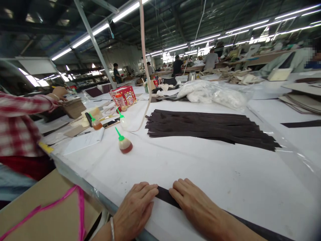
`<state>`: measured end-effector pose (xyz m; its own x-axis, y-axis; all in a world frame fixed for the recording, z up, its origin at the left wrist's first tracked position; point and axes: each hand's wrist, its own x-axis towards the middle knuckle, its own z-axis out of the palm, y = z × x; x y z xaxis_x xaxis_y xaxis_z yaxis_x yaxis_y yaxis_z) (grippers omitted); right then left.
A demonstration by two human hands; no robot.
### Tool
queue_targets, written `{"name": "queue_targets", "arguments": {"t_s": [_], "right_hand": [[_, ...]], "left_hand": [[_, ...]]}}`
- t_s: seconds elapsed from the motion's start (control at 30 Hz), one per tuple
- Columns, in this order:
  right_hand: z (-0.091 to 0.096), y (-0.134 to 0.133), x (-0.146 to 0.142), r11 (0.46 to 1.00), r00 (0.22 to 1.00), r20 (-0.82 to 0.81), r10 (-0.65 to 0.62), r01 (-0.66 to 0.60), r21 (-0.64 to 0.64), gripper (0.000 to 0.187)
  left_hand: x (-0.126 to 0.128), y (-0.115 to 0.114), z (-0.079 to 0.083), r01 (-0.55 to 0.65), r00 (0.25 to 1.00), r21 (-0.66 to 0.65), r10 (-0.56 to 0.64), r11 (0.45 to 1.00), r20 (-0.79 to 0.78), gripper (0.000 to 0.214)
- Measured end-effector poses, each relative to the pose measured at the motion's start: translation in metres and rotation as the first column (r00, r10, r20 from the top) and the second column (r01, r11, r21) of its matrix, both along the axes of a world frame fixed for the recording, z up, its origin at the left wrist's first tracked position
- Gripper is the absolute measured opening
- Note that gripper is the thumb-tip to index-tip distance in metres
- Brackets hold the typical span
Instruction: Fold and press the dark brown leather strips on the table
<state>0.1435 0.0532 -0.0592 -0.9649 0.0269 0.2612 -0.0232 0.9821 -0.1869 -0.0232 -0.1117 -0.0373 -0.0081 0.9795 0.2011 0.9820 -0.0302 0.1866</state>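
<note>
A long dark brown strip (167, 198) lies along the front of the white table, running off toward the bottom right. My left hand (136, 209) has its fingers bent over the strip's left end, closed on it, and a bangle circles the wrist. A short way to the right, my right hand (192, 201) is closed on the same strip with curled fingers, and its forearm covers part of it. The undersides of both hands are hidden. Beyond them rests a wide pile of similar dark strips (205, 127). A squeeze bottle (125, 145) with a green nozzle stands to the left of the pile.
More green-nozzled bottles (96, 124) and a red patterned box (126, 95) stand on the table (200, 164) at left. A hanging hose (146, 67) reaches the tabletop. Behind the strips sits a clear plastic bag (208, 92). A person in a checked sleeve (22, 107) works at left.
</note>
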Motion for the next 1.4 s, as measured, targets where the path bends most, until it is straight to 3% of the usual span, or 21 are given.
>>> {"name": "queue_targets", "arguments": {"t_s": [0.23, 0.63, 1.07, 1.4], "right_hand": [[0.007, 0.004, 0.007, 0.994, 0.998, 0.003, 0.056, -0.056, 0.091, 0.017], [0.009, 0.008, 0.014, 0.989, 0.996, 0.008, 0.088, -0.088, 0.121, 0.013], [0.009, 0.018, 0.048, 0.991, 0.997, -0.01, 0.082, -0.08, 0.11, 0.014], [0.003, 0.031, 0.086, 0.992, 0.995, 0.009, 0.096, -0.096, 0.085, 0.017]], "left_hand": [[0.002, 0.01, 0.001, 0.021, 1.0, -0.042, -0.022, 0.999, -0.003, 0.057], [0.008, 0.014, 0.002, 0.004, 0.995, -0.08, -0.012, 0.997, -0.099, 0.059], [0.009, 0.013, 0.0, -0.011, 0.988, -0.138, -0.01, 0.99, -0.152, 0.065], [0.011, 0.015, 0.003, 0.056, 0.97, -0.026, -0.06, 0.998, -0.235, 0.063]]}}
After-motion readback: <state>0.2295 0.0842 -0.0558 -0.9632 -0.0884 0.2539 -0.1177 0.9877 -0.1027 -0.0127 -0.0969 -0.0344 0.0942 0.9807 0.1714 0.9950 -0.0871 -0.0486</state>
